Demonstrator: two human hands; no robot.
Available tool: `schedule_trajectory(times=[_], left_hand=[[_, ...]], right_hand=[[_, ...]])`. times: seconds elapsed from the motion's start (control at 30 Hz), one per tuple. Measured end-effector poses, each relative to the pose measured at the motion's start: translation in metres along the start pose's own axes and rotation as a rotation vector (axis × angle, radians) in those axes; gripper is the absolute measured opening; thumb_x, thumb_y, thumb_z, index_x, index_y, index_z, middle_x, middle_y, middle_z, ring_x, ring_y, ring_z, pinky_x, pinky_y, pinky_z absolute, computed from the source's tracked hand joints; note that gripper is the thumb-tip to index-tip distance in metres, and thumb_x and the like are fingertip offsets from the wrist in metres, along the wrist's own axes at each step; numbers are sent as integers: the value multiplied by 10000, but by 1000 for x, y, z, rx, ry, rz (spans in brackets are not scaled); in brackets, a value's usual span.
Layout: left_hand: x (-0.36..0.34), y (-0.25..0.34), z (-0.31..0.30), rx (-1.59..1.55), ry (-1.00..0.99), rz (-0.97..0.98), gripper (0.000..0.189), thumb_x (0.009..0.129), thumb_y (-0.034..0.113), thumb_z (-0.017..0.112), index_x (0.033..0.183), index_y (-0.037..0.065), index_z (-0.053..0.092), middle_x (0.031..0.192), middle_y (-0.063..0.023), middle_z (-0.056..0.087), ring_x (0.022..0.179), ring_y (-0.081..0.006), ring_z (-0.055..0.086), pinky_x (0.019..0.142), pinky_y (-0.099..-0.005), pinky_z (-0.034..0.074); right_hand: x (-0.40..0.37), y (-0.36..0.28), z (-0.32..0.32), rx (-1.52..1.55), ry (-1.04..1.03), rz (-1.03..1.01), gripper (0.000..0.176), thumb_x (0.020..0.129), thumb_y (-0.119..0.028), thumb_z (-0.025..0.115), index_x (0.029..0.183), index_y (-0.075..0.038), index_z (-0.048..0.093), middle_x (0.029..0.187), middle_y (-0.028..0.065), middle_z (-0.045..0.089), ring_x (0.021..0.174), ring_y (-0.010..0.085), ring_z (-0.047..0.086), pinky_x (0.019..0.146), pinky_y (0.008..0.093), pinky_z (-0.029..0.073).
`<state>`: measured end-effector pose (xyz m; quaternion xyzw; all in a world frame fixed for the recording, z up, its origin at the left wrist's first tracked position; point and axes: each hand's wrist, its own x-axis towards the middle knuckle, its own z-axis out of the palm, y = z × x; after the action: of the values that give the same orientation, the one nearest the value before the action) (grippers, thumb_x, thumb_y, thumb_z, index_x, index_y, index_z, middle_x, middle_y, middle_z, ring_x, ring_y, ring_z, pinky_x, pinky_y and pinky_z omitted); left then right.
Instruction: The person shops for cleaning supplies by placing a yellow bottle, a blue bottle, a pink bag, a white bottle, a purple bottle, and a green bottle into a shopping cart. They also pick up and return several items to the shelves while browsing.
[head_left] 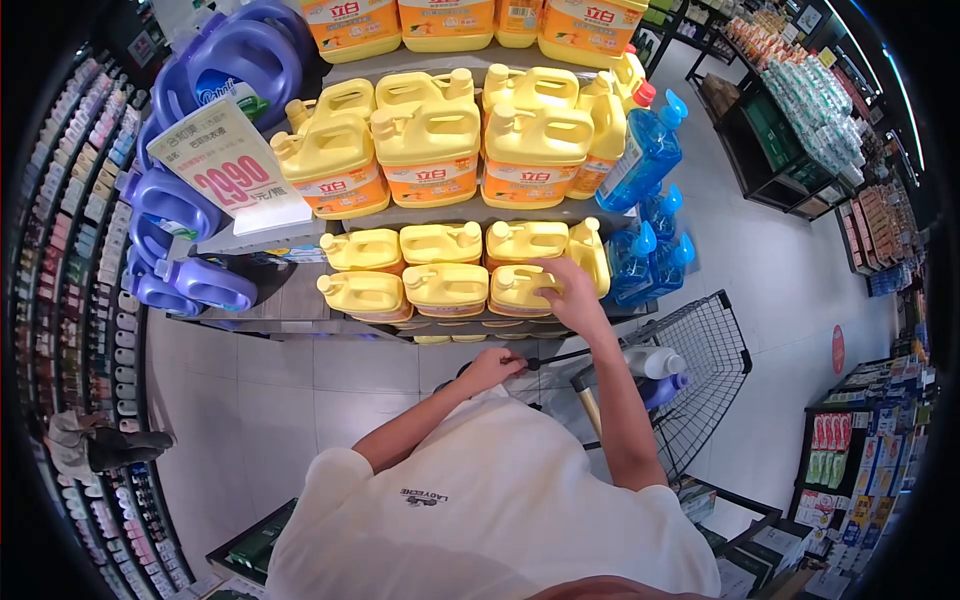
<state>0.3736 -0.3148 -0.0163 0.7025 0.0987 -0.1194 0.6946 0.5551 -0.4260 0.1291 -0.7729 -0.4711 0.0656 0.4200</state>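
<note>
right now the right hand [568,292] is up at the lower shelf [300,300], fingers curled over the handle of a yellow jug [522,290] in the front row. the jug sits in its row, not lifted yet. the left hand [490,368] is closed round the cart handle [545,357]. the cart [710,350] already carries a white bottle [652,361] and a purple bottle [668,385].
</note>
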Motion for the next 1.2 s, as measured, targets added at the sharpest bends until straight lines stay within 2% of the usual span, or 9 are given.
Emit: schedule_trajectory(times=[0.27, 0.33, 0.43, 0.53, 0.9, 1.0, 1.07, 1.13, 1.2], left_hand=[[5, 11, -7, -467, 22, -255, 741, 883, 165, 743, 1503, 0, 372, 1288, -122, 660, 1067, -199, 692, 889, -302, 535], [-2, 48, 2, -409, -215, 45, 814, 851, 91, 788, 1532, 39, 347, 1421, -75, 568, 1210, -181, 610, 958, -315, 535], [-15, 120, 11, -315, -405, -279, 903, 785, 47, 836, 1540, 99, 343, 1478, -54, 503, 1288, -179, 550, 1028, -337, 501], [-14, 93, 39, -725, -533, 242, 955, 741, 33, 868, 1532, 87, 335, 1451, -51, 521, 1319, -176, 521, 1067, -354, 478], [-14, 115, 81, -757, -563, -137, 816, 798, 2, 790, 1498, 60, 375, 1400, -98, 550, 1334, -222, 523, 1093, -390, 469], [-23, 149, 94, -366, -510, 23, 786, 796, 39, 799, 1477, 42, 406, 1430, -127, 541, 1346, -266, 519, 1120, -412, 432], [-18, 169, 106, 182, -245, 697, 762, 766, 58, 820, 1446, 88, 479, 1470, -128, 528, 1357, -312, 509, 1170, -492, 347], [-17, 176, 104, 487, -242, 894, 757, 745, 65, 825, 1431, 120, 508, 1485, -117, 520, 1370, -324, 494, 1183, -533, 300], [-15, 175, 104, 789, -217, 1093, 754, 725, 72, 830, 1416, 153, 538, 1500, -106, 512, 1382, -336, 479, 1197, -574, 252]], right_hand=[[-43, -104, -53, -110, 320, -132, 625, 793, 49, 764, 1374, -52, 555, 921, 126, 653, 865, 268, 662, 777, 374, 524], [-60, -124, -88, 120, 552, -140, 632, 814, 33, 774, 1393, -19, 525, 905, 112, 682, 841, 184, 675, 740, 308, 536], [-75, -135, -128, 355, 838, 83, 664, 837, -49, 814, 1414, -1, 488, 895, 86, 701, 857, 126, 689, 751, 251, 559], [-97, -108, -146, 486, 903, 280, 566, 824, -50, 826, 1334, -16, 584, 920, 65, 706, 855, 105, 680, 765, 231, 548], [-187, -47, -135, 431, 1039, 559, 287, 1000, -240, 669, 1144, 7, 686, 988, 73, 716, 847, 103, 658, 735, 247, 524], [-201, -32, -134, 680, 1223, 516, 457, 1071, -379, 512, 1100, 38, 695, 1027, 103, 715, 850, 129, 658, 759, 285, 538], [-203, -21, -131, 904, 1297, 496, 591, 1111, -431, 335, 954, 15, 690, 928, 86, 690, 853, 155, 622, 835, 319, 525], [-209, -16, -126, 1041, 1193, -46, 583, 1125, -373, 279, 798, -43, 632, 787, 62, 601, 850, 183, 541, 946, 354, 470], [-215, -14, -125, 1088, 1235, -127, 607, 1130, -344, 222, 715, -74, 572, 695, 48, 492, 825, 197, 463, 1010, 384, 409]])
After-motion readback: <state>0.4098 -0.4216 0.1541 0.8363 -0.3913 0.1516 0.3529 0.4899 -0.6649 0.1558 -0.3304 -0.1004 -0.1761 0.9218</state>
